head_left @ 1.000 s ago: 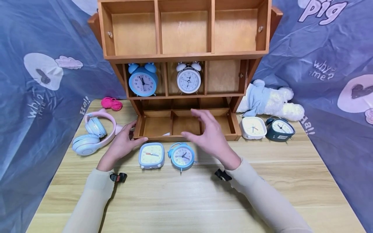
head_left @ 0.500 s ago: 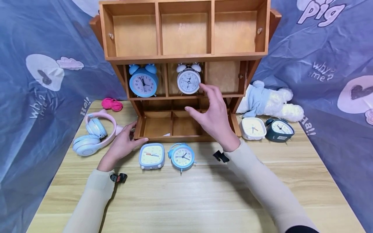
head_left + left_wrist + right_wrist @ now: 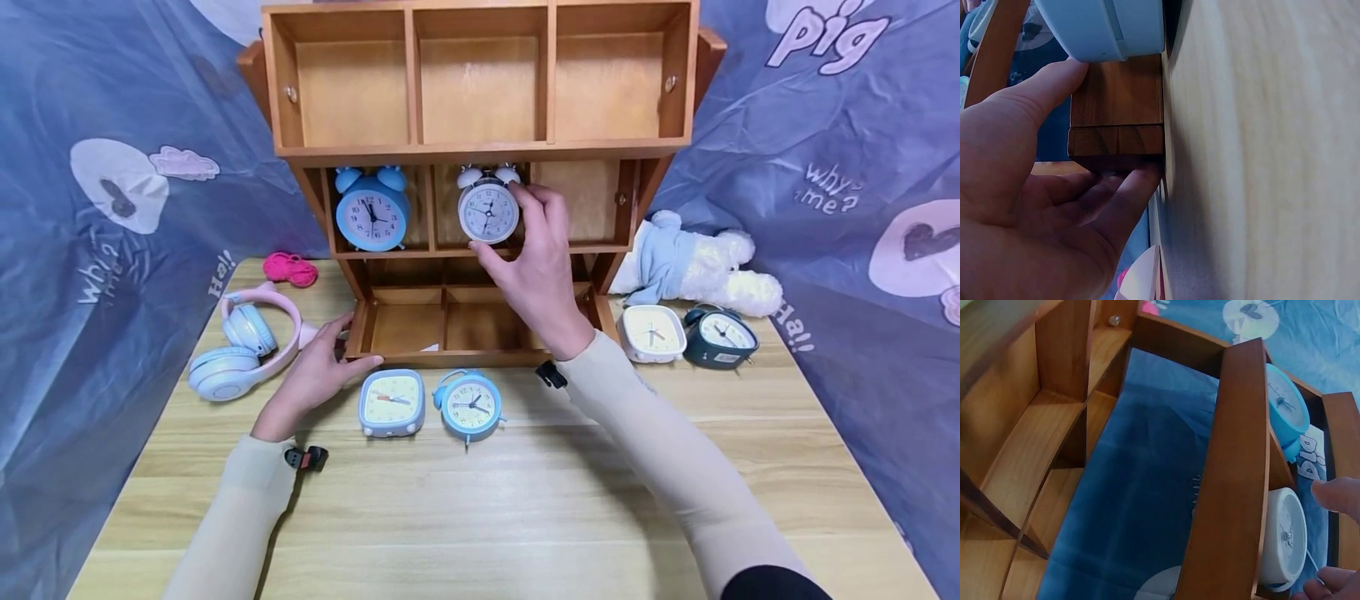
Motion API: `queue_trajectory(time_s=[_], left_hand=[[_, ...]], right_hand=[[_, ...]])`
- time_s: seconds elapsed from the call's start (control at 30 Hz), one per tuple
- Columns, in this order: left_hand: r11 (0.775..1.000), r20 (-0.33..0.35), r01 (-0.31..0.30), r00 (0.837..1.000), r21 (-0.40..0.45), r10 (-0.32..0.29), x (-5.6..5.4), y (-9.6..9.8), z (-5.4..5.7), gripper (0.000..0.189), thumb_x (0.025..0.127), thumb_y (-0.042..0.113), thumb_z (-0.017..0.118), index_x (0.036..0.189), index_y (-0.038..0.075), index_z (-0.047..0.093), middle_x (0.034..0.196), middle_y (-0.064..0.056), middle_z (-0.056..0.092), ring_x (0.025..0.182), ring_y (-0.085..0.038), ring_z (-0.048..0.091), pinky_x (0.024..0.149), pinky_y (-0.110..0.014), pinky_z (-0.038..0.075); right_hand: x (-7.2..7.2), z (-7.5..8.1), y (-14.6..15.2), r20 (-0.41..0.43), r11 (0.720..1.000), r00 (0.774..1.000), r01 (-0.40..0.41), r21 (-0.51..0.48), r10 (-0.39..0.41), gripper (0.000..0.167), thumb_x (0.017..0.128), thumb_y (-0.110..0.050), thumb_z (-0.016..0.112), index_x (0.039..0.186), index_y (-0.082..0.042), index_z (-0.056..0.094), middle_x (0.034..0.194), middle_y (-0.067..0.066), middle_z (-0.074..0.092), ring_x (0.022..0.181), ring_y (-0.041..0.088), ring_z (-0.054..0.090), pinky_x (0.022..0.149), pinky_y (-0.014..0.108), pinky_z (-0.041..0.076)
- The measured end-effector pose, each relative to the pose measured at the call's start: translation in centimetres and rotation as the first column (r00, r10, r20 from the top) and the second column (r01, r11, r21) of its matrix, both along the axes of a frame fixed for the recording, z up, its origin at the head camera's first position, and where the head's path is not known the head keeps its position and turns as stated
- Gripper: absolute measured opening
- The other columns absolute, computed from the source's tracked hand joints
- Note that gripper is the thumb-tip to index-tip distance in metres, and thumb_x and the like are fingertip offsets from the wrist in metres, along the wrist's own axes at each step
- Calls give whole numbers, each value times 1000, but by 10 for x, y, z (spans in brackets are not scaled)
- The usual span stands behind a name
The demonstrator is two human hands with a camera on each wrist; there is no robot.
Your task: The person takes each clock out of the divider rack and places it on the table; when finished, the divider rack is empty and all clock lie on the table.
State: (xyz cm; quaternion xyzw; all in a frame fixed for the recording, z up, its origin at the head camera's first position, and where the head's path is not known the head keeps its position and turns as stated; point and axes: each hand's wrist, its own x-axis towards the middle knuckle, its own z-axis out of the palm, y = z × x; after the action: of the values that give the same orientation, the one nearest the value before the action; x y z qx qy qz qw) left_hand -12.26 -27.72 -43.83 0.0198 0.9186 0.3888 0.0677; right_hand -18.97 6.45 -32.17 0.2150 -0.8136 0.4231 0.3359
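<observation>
At the lower left corner of a tiered wooden shelf (image 3: 480, 153), my left hand (image 3: 313, 382) grips the bottom tray, thumb on its front and fingers round its side. The left wrist view shows that wooden corner (image 3: 1116, 100) between thumb and fingers. My right hand (image 3: 536, 275) reaches to a white twin-bell alarm clock (image 3: 488, 212) in the middle compartment of the middle tier. Its index finger is at the clock's upper right and its thumb by the lower edge. In the right wrist view, thumb and fingers are spread beside the white clock (image 3: 1285, 537).
A blue twin-bell clock (image 3: 372, 218) stands in the middle tier's left compartment. A blue square clock (image 3: 391, 402) and small blue clock (image 3: 470, 404) sit before the shelf. Headphones (image 3: 225, 371) and pink yarn (image 3: 289, 269) lie left; a white clock (image 3: 652, 333), dark green clock (image 3: 720, 337) and plush toy (image 3: 693, 262) are right.
My right hand has risen from over the bottom tray to the white alarm clock in the middle tier. My left hand has stayed at the tray's corner.
</observation>
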Motion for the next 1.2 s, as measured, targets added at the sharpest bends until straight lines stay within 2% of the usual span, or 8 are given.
queue_trajectory(time_s=[0.2, 0.43, 0.7, 1.0, 1.2], left_hand=[[1000, -1, 3, 1000, 4, -3, 0, -1, -1, 103, 102, 46, 84, 177, 5, 27, 175, -29, 42, 148, -51, 57, 123, -67, 49], [1000, 0, 1, 1000, 14, -1, 1, 0, -2, 102, 102, 44, 84, 177, 5, 27, 175, -29, 42, 148, -51, 58, 122, -66, 50], [1000, -1, 6, 1000, 4, -6, 0, 0, -1, 103, 102, 45, 84, 177, 4, 26, 176, -30, 41, 149, -52, 57, 123, -67, 49], [1000, 13, 3, 1000, 4, -4, -1, 1, 2, 104, 103, 45, 83, 178, 4, 24, 177, -30, 39, 152, -54, 54, 125, -67, 47], [1000, 21, 4, 1000, 8, -4, 0, 1, 2, 104, 103, 44, 83, 178, 5, 23, 179, -29, 36, 155, -55, 51, 127, -67, 45]], right_hand=[[-6, -2, -9, -3, 999, 999, 32, 2, -32, 82, 87, -19, 95, 155, 5, 56, 150, 30, 51, 144, 44, 48, 126, 49, 43], [-8, -3, -18, 1, 999, 999, 48, 17, -48, 79, 90, -14, 93, 156, 5, 55, 151, 29, 49, 145, 45, 45, 128, 50, 41], [-9, -3, -27, -18, 992, 993, 115, 44, -114, 83, 87, -11, 96, 156, 4, 54, 150, 28, 47, 146, 45, 44, 129, 48, 42], [-14, -5, -31, -70, 975, 979, 198, 102, -192, 78, 89, -10, 93, 155, 5, 54, 148, 30, 49, 140, 47, 48, 124, 51, 47], [-16, -4, -30, -103, 969, 974, 214, 125, -202, 74, 88, -8, 92, 151, 6, 56, 145, 30, 51, 134, 47, 51, 120, 51, 50]])
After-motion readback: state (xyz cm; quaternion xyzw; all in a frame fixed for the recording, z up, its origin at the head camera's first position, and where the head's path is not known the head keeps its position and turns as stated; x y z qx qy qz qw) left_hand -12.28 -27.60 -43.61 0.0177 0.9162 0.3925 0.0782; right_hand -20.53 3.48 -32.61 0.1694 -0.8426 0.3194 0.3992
